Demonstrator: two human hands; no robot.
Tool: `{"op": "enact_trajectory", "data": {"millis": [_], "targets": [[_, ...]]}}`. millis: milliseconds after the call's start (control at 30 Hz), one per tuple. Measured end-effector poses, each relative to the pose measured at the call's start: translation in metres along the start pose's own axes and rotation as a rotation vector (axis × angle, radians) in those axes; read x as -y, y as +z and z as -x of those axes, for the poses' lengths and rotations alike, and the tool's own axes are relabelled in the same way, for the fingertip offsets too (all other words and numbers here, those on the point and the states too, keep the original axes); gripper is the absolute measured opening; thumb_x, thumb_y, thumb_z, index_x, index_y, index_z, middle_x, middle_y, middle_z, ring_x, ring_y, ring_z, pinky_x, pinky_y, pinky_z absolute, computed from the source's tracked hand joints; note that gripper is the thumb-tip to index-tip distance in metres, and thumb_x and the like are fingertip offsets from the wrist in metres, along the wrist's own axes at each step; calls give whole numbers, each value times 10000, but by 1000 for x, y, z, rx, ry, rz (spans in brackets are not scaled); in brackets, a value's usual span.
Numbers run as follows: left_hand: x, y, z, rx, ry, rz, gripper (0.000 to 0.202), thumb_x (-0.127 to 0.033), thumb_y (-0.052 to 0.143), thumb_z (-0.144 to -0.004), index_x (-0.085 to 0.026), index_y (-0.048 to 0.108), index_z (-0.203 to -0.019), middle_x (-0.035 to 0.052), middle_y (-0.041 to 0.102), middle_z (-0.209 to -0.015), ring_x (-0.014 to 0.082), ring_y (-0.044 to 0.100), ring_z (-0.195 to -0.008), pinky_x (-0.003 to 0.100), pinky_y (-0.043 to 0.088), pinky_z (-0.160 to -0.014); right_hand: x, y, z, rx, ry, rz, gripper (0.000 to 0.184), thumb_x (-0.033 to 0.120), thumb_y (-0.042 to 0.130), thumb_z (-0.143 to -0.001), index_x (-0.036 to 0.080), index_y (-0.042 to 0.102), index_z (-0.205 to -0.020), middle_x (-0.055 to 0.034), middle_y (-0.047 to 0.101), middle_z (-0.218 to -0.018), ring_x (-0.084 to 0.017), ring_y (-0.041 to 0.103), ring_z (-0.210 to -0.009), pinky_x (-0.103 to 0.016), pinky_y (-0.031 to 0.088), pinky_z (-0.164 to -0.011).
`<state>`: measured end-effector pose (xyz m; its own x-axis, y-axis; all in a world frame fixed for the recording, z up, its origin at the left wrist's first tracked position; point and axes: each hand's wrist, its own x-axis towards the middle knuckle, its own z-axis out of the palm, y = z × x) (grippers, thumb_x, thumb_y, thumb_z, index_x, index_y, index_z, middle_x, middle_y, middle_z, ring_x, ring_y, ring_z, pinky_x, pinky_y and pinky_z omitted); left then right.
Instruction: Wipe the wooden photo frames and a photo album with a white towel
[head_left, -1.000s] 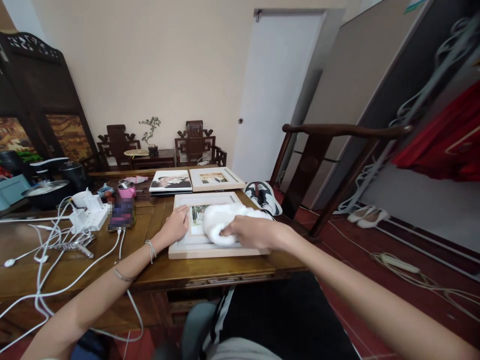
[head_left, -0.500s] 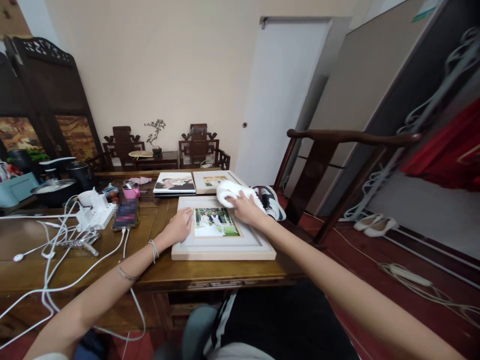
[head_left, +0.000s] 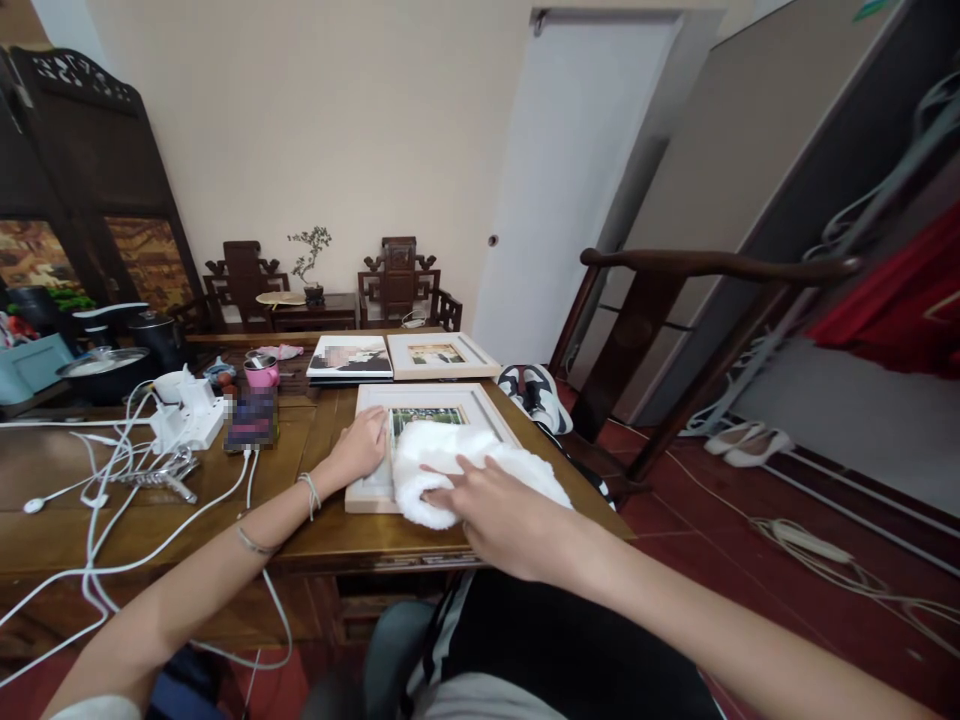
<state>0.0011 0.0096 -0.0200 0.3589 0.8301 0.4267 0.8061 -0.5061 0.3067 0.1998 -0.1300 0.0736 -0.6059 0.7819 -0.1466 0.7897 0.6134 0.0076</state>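
Note:
A pale wooden picture frame with a photo of people outdoors lies face up on the wooden table. My left hand rests on the frame's left side with its fingers lying against the surface, gripping nothing. Bunched in my right hand is a fluffy white cloth, pressed over the lower right part of the frame. It hides most of the photo and the frame's front right corner. One end of the cloth reaches past the frame's right side.
Behind lie a second picture frame and a photo panel. White cables, a power strip, a phone and a pink cup occupy the left. A wooden chair stands right, near sneakers.
My right hand has brought the white cloth from the frame's far right corner toward me, onto its near right part, covering the photo. My left hand stays put.

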Motion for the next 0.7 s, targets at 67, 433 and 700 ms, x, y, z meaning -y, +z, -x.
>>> {"op": "enact_trajectory", "data": {"millis": [67, 433, 700], "targets": [[1, -1, -1, 1, 22, 7, 388, -232, 346, -912, -119, 547, -1225, 156, 532, -1343, 255, 457, -1288, 442, 379, -1085, -4, 5, -4, -56, -16, -40, 644, 24, 397, -750, 198, 503, -1361, -157, 501, -1368, -379, 381, -1290, -564, 291, -1013], [11, 2, -4, 29, 70, -1, 403, -250, 355, -918, -111, 544, -1246, 159, 524, -1356, 248, 448, -1298, 434, 377, -1087, -105, 21, -118, -246, 221, 110, 728, -15, 397, -715, 225, 449, -1400, -65, 267, -1542, -397, 223, -1358, -635, 229, -1016], [9, 1, -4, 23, 74, 21, 414, -253, 350, -922, -110, 521, -1271, 163, 521, -1355, 248, 452, -1293, 434, 372, -1091, -68, 21, -74, -153, -40, 4, 691, -26, 386, -693, 234, 564, -1307, -94, 538, -1360, -365, 339, -1322, -636, 250, -1010]]}}
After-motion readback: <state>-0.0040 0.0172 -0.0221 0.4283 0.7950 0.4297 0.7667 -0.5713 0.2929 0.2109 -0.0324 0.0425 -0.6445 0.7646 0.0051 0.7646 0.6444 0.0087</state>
